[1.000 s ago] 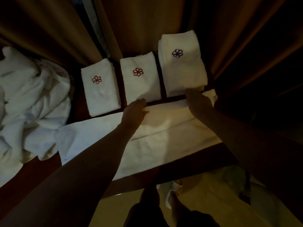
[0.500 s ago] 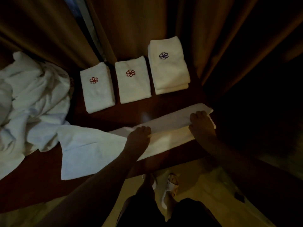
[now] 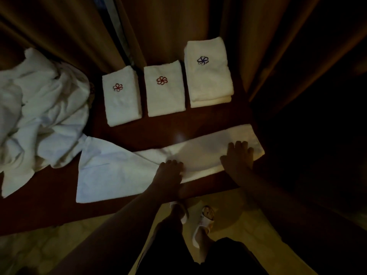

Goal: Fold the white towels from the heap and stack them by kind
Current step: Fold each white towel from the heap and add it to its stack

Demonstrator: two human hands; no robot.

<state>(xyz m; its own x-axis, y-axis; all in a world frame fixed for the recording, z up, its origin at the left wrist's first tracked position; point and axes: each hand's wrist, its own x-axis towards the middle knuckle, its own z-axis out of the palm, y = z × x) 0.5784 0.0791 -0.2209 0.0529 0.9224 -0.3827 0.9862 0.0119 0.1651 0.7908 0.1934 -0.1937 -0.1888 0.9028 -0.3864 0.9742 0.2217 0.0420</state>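
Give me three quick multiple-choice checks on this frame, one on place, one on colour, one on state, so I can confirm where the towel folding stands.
1. Where does the unfolded heap lie?
A. At the table's left end
B. Behind the blue-logo stack
C. On the floor

2. What colour is the logo on the tallest folded stack?
A. Red
B. Blue
C. Green

3. How is the long towel under the hands folded?
A. Fully, into a small rectangle
B. Not at all
C. Its right part is a narrow band, its left part still spread wide

Key: 1 A, the heap sits left of the two red-logo stacks. 2 B, its flower mark is blue. 3 C, the left hand and right hand press on the narrow band while the left end fans out.
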